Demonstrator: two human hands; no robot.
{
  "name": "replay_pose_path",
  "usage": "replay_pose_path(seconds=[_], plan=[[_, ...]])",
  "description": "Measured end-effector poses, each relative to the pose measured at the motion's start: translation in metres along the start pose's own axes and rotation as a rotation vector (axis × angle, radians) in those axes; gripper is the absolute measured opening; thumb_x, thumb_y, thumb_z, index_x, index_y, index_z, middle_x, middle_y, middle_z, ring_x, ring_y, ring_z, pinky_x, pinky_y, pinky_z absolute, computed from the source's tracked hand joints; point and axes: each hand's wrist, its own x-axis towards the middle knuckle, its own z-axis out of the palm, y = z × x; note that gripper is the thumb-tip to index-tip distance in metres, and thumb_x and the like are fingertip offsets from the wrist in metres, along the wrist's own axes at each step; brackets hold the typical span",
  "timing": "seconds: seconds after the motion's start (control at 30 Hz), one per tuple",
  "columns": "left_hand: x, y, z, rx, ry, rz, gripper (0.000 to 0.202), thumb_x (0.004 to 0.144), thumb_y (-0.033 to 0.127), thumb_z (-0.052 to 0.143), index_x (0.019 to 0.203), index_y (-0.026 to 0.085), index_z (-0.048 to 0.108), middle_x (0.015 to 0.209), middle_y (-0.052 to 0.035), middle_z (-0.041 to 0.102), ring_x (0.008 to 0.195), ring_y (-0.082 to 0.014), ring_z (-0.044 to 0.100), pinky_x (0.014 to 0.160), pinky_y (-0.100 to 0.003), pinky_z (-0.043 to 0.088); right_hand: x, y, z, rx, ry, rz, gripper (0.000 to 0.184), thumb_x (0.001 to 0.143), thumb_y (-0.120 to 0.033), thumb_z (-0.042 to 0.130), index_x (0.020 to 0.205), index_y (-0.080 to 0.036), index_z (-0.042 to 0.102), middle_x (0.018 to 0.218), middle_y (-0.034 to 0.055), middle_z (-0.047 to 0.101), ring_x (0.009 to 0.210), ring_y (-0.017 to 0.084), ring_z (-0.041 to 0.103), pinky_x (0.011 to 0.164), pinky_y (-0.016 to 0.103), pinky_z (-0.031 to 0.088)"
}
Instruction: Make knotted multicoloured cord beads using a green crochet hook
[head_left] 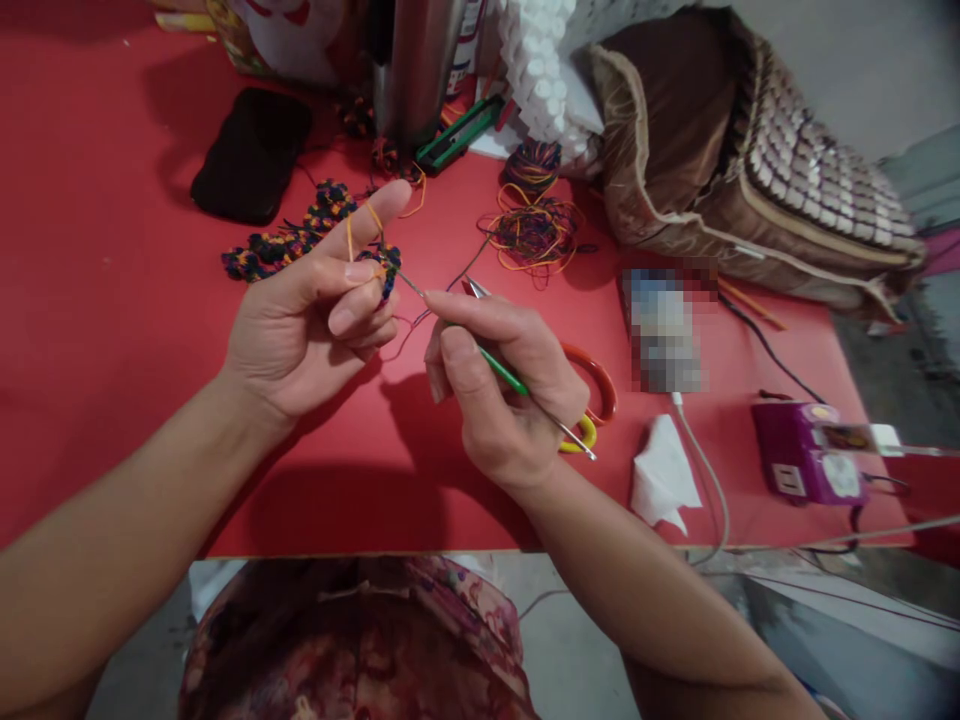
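My left hand point(315, 310) pinches the end of a dark multicoloured crochet piece point(289, 240) between thumb and fingers. Its index finger points up with orange and dark yarn looped over it. The rest of the piece lies behind the hand on the table. In my right hand point(510, 380) is a crochet hook point(502, 370) with a green grip, held like a pen. The hook's thin tip reaches to the stitches at my left fingers. Beyond my right hand lies a tangled heap of yarn point(536, 235). Scissors point(600, 385) with orange and yellow handles are partly hidden under that hand.
On the red table point(112, 400) are a black phone-like object point(251, 155), a green box cutter point(459, 135) and a metal flask point(420, 70). To the right are a brown cushion point(675, 130), a charging phone point(664, 330), a crumpled tissue point(664, 475) and a purple power box point(806, 455).
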Motion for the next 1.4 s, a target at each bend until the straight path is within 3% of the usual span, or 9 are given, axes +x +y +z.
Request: replay_pose_path(seconds=[0.17, 0.47, 0.67, 0.8, 0.97, 1.1, 1.2, 1.3, 1.4], plan=[[0.002, 0.002, -0.003, -0.048, -0.028, -0.013, 0.055, 0.085, 0.009, 0.077, 0.138, 0.022, 0.076, 0.044, 0.0100, 0.032, 0.040, -0.0099, 0.026, 0.046, -0.028, 0.023, -0.003, -0.001, 0.001, -0.027, -0.005, 0.005, 0.033, 0.114, -0.031, 0.062, 0.143, -0.043, 0.075, 0.087, 0.0015, 0.076, 0.069, 0.023, 0.074, 0.069, 0.041, 0.067], [0.006, 0.009, -0.008, -0.061, -0.016, -0.052, 0.062, 0.100, 0.012, 0.062, 0.162, 0.021, 0.066, 0.043, 0.0107, 0.031, 0.041, -0.0101, 0.014, 0.043, -0.028, 0.016, 0.004, -0.008, 0.003, 0.043, 0.013, -0.035, 0.033, 0.115, -0.026, 0.061, 0.137, -0.040, 0.080, 0.083, -0.0010, 0.074, 0.067, 0.018, 0.074, 0.076, 0.037, 0.068], [0.005, 0.009, -0.004, -0.084, -0.045, -0.011, 0.069, 0.092, 0.006, 0.057, 0.161, 0.008, 0.064, 0.041, 0.0102, 0.036, 0.043, -0.0094, 0.006, 0.042, -0.025, 0.017, 0.006, -0.011, 0.002, 0.102, 0.006, -0.011, 0.032, 0.113, -0.022, 0.062, 0.133, -0.036, 0.083, 0.082, -0.0005, 0.073, 0.065, 0.018, 0.072, 0.079, 0.040, 0.069], [0.005, 0.010, -0.004, -0.100, -0.038, -0.008, 0.068, 0.091, 0.004, 0.050, 0.157, 0.000, 0.065, 0.041, 0.0100, 0.035, 0.043, -0.0085, 0.005, 0.041, -0.024, 0.017, 0.009, -0.013, 0.002, 0.123, 0.016, -0.067, 0.032, 0.110, -0.017, 0.062, 0.129, -0.031, 0.084, 0.081, -0.0005, 0.073, 0.060, 0.017, 0.068, 0.073, 0.040, 0.068], [0.010, 0.015, -0.018, -0.063, -0.036, -0.081, 0.059, 0.093, 0.010, 0.068, 0.152, 0.015, 0.073, 0.043, 0.0105, 0.033, 0.041, -0.0085, 0.012, 0.041, -0.027, 0.018, 0.010, -0.011, 0.000, 0.121, -0.012, -0.090, 0.032, 0.109, -0.016, 0.063, 0.129, -0.029, 0.084, 0.078, -0.0009, 0.071, 0.061, 0.017, 0.067, 0.073, 0.039, 0.067], [0.012, 0.017, -0.025, -0.042, -0.050, -0.109, 0.055, 0.090, 0.012, 0.072, 0.145, 0.015, 0.077, 0.042, 0.0097, 0.035, 0.042, -0.0080, 0.009, 0.041, -0.026, 0.016, 0.007, -0.007, -0.002, 0.073, -0.031, -0.083, 0.029, 0.111, -0.023, 0.065, 0.130, -0.034, 0.083, 0.071, -0.0026, 0.065, 0.059, 0.016, 0.065, 0.065, 0.035, 0.063], [0.011, 0.016, -0.018, -0.054, -0.014, -0.075, 0.045, 0.092, 0.008, 0.061, 0.132, 0.012, 0.081, 0.042, 0.0077, 0.038, 0.043, -0.0085, 0.012, 0.042, -0.024, 0.022, 0.007, -0.005, -0.002, 0.052, -0.030, -0.067, 0.028, 0.113, -0.028, 0.063, 0.130, -0.038, 0.082, 0.071, -0.0021, 0.065, 0.058, 0.017, 0.067, 0.061, 0.033, 0.061], [0.008, 0.013, -0.008, -0.092, 0.059, -0.042, 0.041, 0.091, 0.004, 0.051, 0.117, 0.011, 0.082, 0.042, 0.0057, 0.039, 0.044, -0.0113, 0.025, 0.047, -0.023, 0.036, 0.006, -0.003, -0.002, 0.068, -0.030, -0.064, 0.029, 0.113, -0.029, 0.062, 0.131, -0.039, 0.082, 0.073, -0.0016, 0.066, 0.058, 0.017, 0.066, 0.061, 0.033, 0.060], [0.006, 0.010, -0.001, -0.126, 0.026, -0.033, 0.039, 0.090, 0.005, 0.055, 0.118, 0.009, 0.081, 0.041, 0.0059, 0.039, 0.046, -0.0115, 0.025, 0.048, -0.022, 0.039, 0.002, 0.000, -0.004, 0.028, -0.027, -0.037, 0.030, 0.115, -0.033, 0.058, 0.135, -0.041, 0.079, 0.078, -0.0002, 0.068, 0.059, 0.018, 0.066, 0.060, 0.035, 0.059]])
